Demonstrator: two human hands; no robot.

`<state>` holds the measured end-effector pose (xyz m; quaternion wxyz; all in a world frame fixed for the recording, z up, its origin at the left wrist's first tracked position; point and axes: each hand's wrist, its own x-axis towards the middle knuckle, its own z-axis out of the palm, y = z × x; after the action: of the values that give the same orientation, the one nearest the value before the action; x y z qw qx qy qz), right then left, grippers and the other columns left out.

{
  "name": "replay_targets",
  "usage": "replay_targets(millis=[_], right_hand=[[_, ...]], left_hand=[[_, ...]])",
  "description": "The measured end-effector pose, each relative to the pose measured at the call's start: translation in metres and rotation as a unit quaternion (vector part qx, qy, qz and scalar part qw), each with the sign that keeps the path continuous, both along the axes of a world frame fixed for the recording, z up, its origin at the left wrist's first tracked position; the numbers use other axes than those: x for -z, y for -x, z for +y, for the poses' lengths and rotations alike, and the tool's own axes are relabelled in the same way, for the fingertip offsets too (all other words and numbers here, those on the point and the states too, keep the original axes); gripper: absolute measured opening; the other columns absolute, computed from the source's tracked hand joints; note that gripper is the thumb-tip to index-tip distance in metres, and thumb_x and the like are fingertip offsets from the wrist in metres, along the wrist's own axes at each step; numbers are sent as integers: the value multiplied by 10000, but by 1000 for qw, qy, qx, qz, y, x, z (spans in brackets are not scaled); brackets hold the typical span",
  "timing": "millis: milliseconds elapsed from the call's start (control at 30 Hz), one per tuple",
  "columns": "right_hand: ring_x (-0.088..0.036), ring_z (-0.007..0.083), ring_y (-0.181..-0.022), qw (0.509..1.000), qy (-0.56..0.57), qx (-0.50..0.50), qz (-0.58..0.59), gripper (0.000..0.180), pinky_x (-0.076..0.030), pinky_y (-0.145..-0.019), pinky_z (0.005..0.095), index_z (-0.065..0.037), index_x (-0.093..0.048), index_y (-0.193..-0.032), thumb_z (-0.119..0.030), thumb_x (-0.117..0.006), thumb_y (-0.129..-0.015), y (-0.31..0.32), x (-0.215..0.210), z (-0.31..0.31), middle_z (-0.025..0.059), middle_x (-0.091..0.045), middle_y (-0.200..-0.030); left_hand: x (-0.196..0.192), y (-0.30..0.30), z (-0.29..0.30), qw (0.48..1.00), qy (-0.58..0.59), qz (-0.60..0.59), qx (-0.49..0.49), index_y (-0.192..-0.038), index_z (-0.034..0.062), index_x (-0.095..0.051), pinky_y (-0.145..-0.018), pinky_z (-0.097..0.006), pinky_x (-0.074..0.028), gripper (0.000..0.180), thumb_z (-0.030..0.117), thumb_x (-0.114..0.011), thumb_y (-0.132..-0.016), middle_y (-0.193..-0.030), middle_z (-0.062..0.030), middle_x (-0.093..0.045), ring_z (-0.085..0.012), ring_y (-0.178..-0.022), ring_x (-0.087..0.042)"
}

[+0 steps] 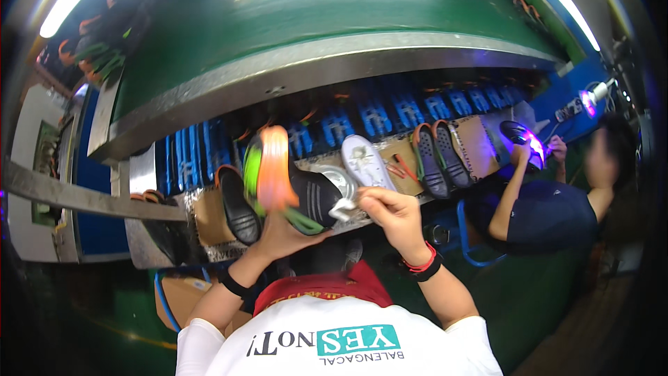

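Note:
My left hand [287, 235] grips a black clog-style shoe [309, 198] from below. The shoe has an orange and bright green sole, blurred by motion, and is tilted up above the bench. Close to the shoe's right end, my right hand [391, 214] pinches a small white piece, perhaps cloth or tissue [342, 209]. Whether the white piece touches the shoe I cannot tell. Behind it is a pale round object [337, 175], partly hidden. A white shoe form with marks [364, 157] lies just beyond my right hand. A black clog [239, 205] rests left of the held shoe.
Two dark clogs [441, 157] and orange-red sticks [403, 168] lie on cardboard to the right. Blue strapped items [376, 120] line the shelf under a green conveyor belt [334, 14]. At right, a co-worker [550, 212] handles a shoe under purple light. A metal bar [90, 195] crosses the left.

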<state>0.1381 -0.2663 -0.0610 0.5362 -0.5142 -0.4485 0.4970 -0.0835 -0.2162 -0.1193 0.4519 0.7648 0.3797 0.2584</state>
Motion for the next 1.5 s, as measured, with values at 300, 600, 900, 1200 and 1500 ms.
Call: replay_targets(millis=[300, 600, 900, 1200, 1500], right_hand=[[-308, -3, -511, 902, -18, 431, -16, 216, -205, -455, 180, -1, -662, -969, -196, -597, -901, -145, 23, -77, -81, -460, -620], [-321, 4, -522, 902, 70, 424, -47, 197, -223, -459, 185, -15, -681, -939, -196, -627, -883, -141, 49, -127, -75, -513, -661], [-488, 29, -643, 951, 113, 281, -58, 172, -373, -565, 180, 18, -674, -932, -137, -632, -869, -111, 70, -91, -15, -632, -791], [-518, 57, -621, 963, 138, 55, -226, 177, -399, -551, 211, 13, -671, -912, -135, -669, -817, -36, 118, -18, 51, -658, -746], [-597, 323, -753, 895, -88, -42, -436, 97, -471, -666, 395, -21, -661, -786, -116, -645, -778, 13, 154, 30, 132, -625, -802]], left_hand=[[41, -176, 11, 857, 378, -319, 147, -1350, 59, -75, -969, -395, -405, 951, 45, -767, -700, -1291, -140, -334, -241, -1196, -410], [86, -342, 83, 752, 606, -220, 136, -1068, 129, -535, -888, -340, -368, 417, 412, -496, -765, -1119, -63, -578, -232, -950, -565], [72, -268, 71, 906, 404, -111, -55, -1317, 13, -365, -926, -362, -445, 494, 166, -513, -871, -1269, -228, -471, -305, -1119, -517], [106, 57, -20, 868, -136, 232, -417, -1298, 1, -325, -1018, -450, -227, 704, 157, -660, -698, -1260, -216, -326, -372, -1181, -311], [164, 194, -32, 822, 379, -93, -415, -1226, 28, -435, -751, -360, -517, 466, 68, -642, -810, -1152, -128, -512, -232, -976, -557]])
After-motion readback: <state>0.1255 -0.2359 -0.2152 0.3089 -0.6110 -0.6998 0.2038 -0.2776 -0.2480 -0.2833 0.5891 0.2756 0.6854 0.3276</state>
